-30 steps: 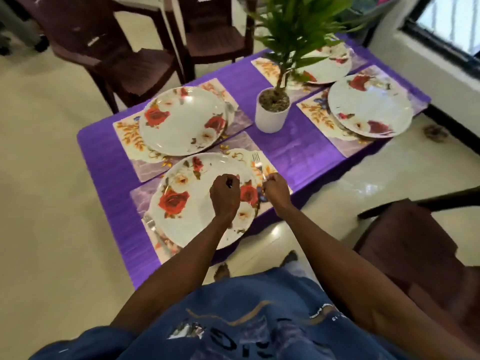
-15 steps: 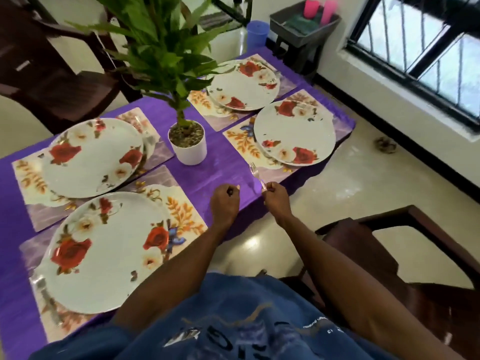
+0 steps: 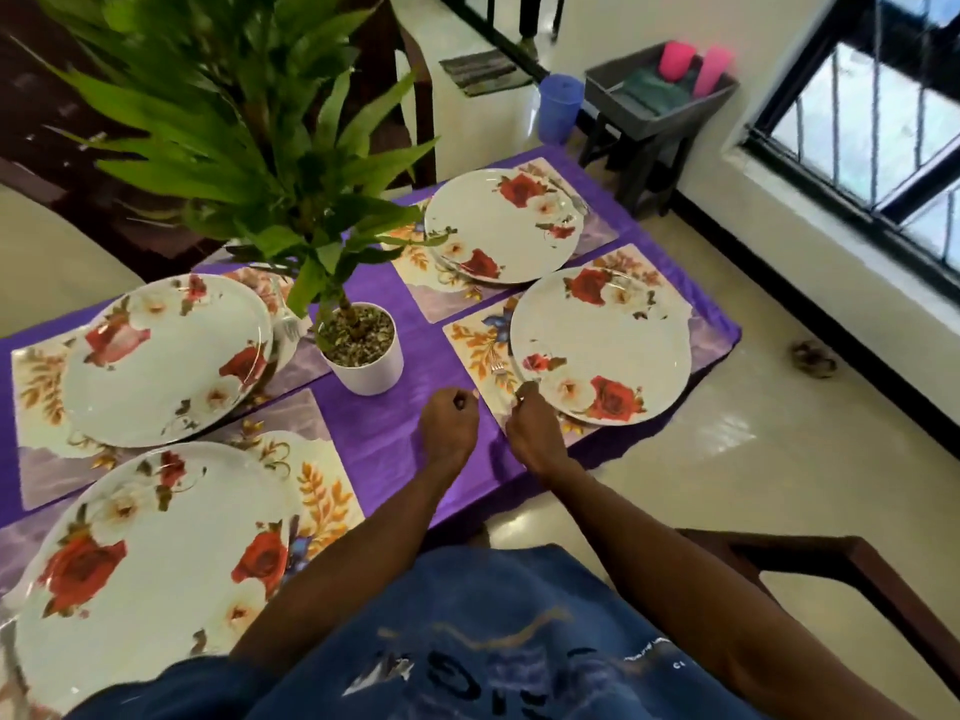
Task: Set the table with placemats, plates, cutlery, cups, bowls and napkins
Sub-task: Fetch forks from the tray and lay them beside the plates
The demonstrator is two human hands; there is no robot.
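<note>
Four place settings around a potted plant

On the surface point(image 3: 374, 439) four plates sit on placemats: two to my left, two ahead on my right, the potted plant point(image 3: 361, 348) between them. My right grip point(image 3: 532, 428) holds a fork point(image 3: 500, 370) left of the near right plate point(image 3: 602, 345); my left grip point(image 3: 449, 426) is beside it.

Blue shirt point(image 3: 467, 641): pale printed lettering across the front, blurred and cut off by the frame edge, not readable. Small white print near its right side, too small to read. No other text.
</note>
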